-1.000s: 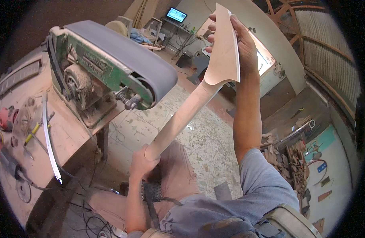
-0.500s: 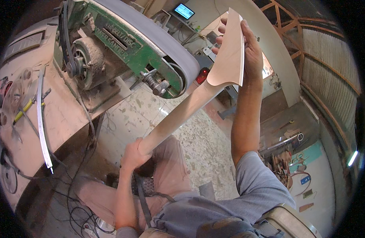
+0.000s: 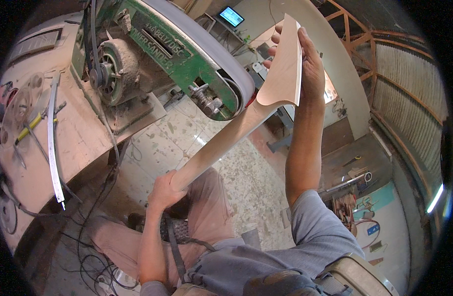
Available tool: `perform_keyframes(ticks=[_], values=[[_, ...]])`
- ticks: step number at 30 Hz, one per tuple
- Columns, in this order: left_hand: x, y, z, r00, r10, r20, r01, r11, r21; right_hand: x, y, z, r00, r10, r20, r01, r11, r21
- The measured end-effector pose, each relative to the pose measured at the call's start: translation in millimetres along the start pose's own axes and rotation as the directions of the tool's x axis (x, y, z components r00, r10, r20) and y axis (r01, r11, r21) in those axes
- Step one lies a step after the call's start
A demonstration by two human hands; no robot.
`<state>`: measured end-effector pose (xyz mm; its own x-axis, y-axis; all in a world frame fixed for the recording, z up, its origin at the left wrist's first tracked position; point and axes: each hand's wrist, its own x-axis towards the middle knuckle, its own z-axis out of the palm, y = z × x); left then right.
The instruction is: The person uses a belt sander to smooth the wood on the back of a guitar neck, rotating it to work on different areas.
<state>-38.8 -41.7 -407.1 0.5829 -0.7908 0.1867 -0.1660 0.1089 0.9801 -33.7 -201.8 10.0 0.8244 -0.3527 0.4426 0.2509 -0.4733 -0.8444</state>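
Observation:
A pale, bare-wood guitar neck (image 3: 221,138) slants across the middle, its wide flared headstock (image 3: 283,69) at the upper right. My left hand (image 3: 163,191) is wrapped round the narrow lower end, above my lap. Up at the headstock, my right hand (image 3: 311,66) grips the far edge, thumb along the side and fingertips showing behind. Just left of the neck is the rounded end of a green belt sander (image 3: 187,69) with a grey belt (image 3: 226,64); in this view its end nearly meets the shaft's outline. I cannot tell whether they touch.
A dusty bench (image 3: 83,158) on the left carries the sander, a metal strip (image 3: 52,143), yellow-handled pliers (image 3: 29,127) and a clear plastic template (image 3: 22,106). Black cables (image 3: 96,269) lie below. A lit screen (image 3: 231,17) stands at the back; tools hang on the right wall.
The sander and bench have shifted slightly right in view, so the sander's end appears closer to the guitar neck. Both hands keep their grip, with the neck at nearly the same slant.

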Motion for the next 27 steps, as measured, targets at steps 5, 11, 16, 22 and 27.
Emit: perform_keyframes(ticks=[5, 11, 16, 22, 27], values=[[0, -5, 2, 1.000, 0.003, 0.000, -0.003, 1.000, -0.025, 2, 1, 5, 1.000, 0.006, -0.004, -0.006, 1.000, 0.020], [1, -7, 1, 1.000, 0.002, 0.005, -0.001, 0.998, -0.057, 6, 1, 2, 1.000, 0.031, -0.002, -0.031, 1.000, -0.004], [3, -1, -1, 1.000, 0.013, 0.020, -0.012, 0.998, -0.068, 8, 3, 1, 0.999, 0.042, -0.004, -0.042, 0.999, 0.011], [4, -2, 3, 0.999, 0.046, 0.015, -0.045, 0.996, -0.075, 7, 4, 4, 1.000, 0.003, -0.021, -0.004, 0.998, -0.068], [3, 1, 5, 0.998, 0.027, 0.053, -0.019, 0.988, -0.152, 10, 8, 2, 0.999, -0.012, -0.049, 0.008, 0.995, -0.095]])
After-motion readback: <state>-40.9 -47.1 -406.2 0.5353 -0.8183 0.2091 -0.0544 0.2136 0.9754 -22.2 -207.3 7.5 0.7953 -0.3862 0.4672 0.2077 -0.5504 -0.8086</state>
